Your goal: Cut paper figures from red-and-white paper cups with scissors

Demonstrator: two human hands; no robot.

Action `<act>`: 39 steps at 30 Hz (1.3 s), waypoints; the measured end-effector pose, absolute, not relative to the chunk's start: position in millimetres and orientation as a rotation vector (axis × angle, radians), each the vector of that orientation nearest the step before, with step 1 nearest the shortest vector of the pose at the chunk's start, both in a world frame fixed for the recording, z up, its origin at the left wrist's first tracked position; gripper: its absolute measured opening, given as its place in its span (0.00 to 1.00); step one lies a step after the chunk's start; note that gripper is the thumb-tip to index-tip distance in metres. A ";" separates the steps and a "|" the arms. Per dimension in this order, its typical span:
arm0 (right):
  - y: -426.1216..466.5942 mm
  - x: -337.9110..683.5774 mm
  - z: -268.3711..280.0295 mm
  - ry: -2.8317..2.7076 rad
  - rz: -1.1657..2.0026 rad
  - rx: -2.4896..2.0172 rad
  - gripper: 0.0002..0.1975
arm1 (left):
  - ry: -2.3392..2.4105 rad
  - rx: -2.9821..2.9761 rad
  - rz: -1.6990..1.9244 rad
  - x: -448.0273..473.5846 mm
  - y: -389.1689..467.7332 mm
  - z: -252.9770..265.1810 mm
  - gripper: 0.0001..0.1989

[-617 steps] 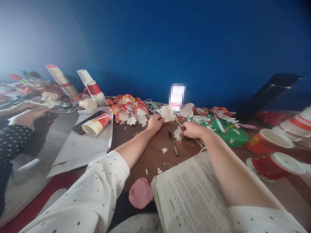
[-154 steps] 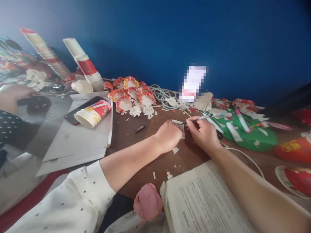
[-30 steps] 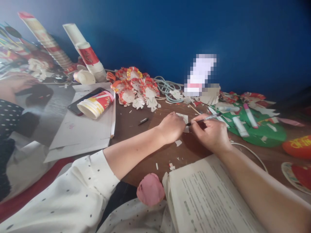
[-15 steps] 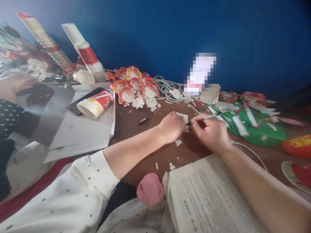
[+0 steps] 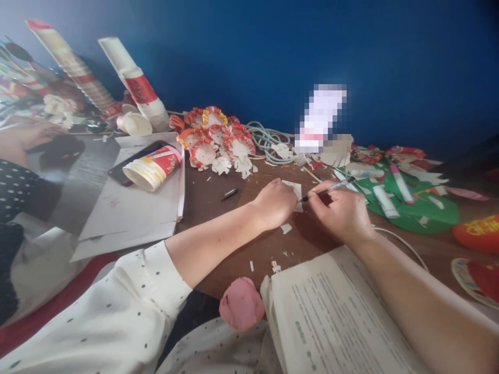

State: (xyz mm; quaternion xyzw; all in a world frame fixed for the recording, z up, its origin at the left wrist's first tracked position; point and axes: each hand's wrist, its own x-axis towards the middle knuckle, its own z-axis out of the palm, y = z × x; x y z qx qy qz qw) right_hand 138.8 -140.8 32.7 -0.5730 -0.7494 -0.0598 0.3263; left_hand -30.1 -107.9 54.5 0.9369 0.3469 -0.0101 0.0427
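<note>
My right hand [image 5: 339, 210] is closed round a black marker pen [image 5: 345, 182], its tip down at the right edge of a small white piece of paper [image 5: 293, 186]. Against that paper, on the brown table, lies my left hand [image 5: 276, 203]. Its fingers are curled and mostly turned from view, and the paper sticks out beyond them. A black pen cap [image 5: 230, 194] rests on the table left of my left hand. Just below the hands is a white paper scrap [image 5: 286, 228].
A thick printed book [image 5: 331, 317] and a pink round piece [image 5: 241, 304] are at the near edge. Leftward lie stacked cups [image 5: 156, 169] on a phone and white sheets. Behind are red-and-white paper cutouts [image 5: 218, 135]; rightward, markers on a green disc [image 5: 436, 213]. Another person's hand [image 5: 31, 132] is far left.
My right hand and the pen have shifted very slightly at the paper's edge. The left hand has stayed in place.
</note>
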 end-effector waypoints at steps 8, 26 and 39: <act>-140.4 138.8 35.5 -1.956 -0.155 -1.471 0.07 | 1.050 2.875 -0.006 -31.5 -107.1 56.0 0.11; -136.2 139.1 24.5 -1.922 -0.129 -1.481 0.10 | 1.051 2.901 0.059 -35.0 -106.0 53.1 0.11; -135.9 138.1 27.1 -1.950 -0.079 -1.454 0.10 | 1.061 2.908 0.038 -35.1 -105.7 51.7 0.13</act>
